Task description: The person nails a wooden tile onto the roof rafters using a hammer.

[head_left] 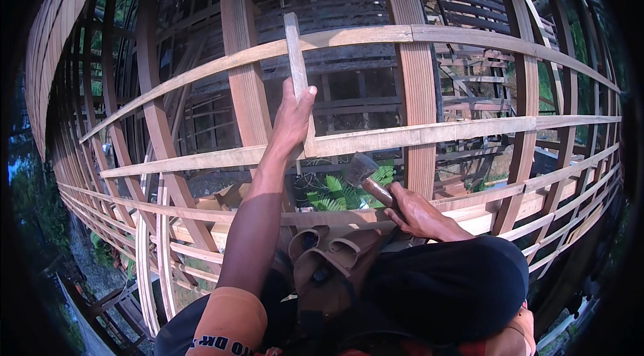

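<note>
My left hand [294, 111], arm stretched forward, is closed around a short wooden stick [295, 40]. The stick lies across two long roof battens, its far end on the upper batten [362, 35] and its near end at the lower batten [429, 134]. At the lower right, my right hand [419, 214] grips a hammer by its brownish handle [379, 192]. The hammer's dark, broad head [362, 168] hangs just below the lower batten, apart from it; its exact shape is hard to make out.
Thick rafters [417, 87] run under the battens, with open gaps between them showing beams and ground far below. A brown tool pouch [325, 262] hangs at my waist beside my dark-trousered leg [449, 282]. Green fern leaves [335, 195] show through a gap. More battens [161, 248] lie left.
</note>
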Available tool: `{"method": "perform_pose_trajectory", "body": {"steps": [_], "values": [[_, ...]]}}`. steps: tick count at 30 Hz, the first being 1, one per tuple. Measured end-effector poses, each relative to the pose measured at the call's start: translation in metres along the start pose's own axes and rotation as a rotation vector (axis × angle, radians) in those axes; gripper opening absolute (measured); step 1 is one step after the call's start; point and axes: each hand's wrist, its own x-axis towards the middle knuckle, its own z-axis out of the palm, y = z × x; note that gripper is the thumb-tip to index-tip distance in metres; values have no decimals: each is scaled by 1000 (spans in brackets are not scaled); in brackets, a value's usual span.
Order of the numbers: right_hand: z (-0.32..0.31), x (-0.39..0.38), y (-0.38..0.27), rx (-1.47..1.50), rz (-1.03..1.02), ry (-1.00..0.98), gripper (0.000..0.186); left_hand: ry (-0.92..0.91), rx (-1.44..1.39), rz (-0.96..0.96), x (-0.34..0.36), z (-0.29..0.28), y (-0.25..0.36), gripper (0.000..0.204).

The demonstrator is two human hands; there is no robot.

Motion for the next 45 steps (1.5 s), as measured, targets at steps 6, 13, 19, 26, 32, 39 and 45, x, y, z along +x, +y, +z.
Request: {"method": "perform_pose_trajectory", "body": {"steps": [6,13,19,26,32,39,45], "values": [[56,28,-3,194,5,250,39,25,239,-77,-2,-6,11,53],[55,27,-10,295,-28,313,42,83,290,-15,0,-4,8,51],[62,29,4,282,-84,328,37,142,282,1,-7,-1,7,49],[57,23,14,268,-159,369,35,131,235,23,-7,6,25,57],[44,-12,27,359,-92,480,45,-5,39,121,-21,70,96,60],[19,-59,38,564,138,863,42,-392,-366,3,18,206,173,44],[22,-85,62,761,177,996,37,-269,-418,-107,24,256,172,46]]}}
